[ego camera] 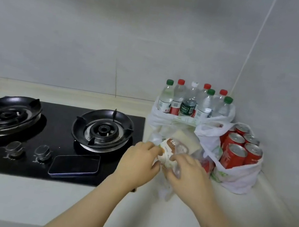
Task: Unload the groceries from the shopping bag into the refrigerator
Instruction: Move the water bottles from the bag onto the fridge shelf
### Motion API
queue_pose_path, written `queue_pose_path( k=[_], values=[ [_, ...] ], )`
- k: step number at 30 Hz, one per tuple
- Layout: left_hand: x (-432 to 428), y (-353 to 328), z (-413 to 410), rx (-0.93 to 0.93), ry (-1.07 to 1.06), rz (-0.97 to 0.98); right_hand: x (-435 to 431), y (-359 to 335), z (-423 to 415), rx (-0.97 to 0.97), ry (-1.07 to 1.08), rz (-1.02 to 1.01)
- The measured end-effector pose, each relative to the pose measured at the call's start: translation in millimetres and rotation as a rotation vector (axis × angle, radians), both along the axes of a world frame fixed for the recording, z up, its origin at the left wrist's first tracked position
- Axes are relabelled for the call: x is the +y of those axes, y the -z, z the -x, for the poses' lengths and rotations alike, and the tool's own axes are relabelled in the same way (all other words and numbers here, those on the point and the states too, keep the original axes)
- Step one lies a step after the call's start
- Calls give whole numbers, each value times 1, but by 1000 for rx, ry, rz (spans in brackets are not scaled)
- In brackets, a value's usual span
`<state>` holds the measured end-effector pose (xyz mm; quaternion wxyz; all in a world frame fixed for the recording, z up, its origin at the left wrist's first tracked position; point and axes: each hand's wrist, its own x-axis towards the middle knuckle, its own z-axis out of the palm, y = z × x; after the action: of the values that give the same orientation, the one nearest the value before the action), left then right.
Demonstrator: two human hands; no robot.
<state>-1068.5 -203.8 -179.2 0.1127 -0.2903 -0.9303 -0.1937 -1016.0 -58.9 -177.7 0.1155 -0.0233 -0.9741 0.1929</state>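
A pale counter [49, 201] meets grey walls, with a black stove [58, 115] at 9 o'clock and a phone [75, 164] lying on it. At centre, the left hand [140, 161] and right hand [189, 174] both curl round a packet [168, 147] inside a clear bag [166, 191]. Bagged bottles [188, 102] stand at 12 o'clock, bagged cans [238, 151] at 3.

Print on the packet [168, 146] is too blurred to read, plastic bags [160, 120] hide the bottoms of the water bottles [189, 100] and cans [236, 151], and the hob [60, 117] is cropped at left.
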Motion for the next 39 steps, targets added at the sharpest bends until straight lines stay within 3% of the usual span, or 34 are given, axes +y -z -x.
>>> queue_pose_path(
  k=[23,32,39],
  values=[
    [198,-39,177,31,-4,-19,201,-43,185,105,79,58],
    [240,-51,244,52,-8,-20,235,-46,239,314,203,90],
    [268,-46,285,-1,8,221,250,-36,282,0,169,-89]
  ],
)
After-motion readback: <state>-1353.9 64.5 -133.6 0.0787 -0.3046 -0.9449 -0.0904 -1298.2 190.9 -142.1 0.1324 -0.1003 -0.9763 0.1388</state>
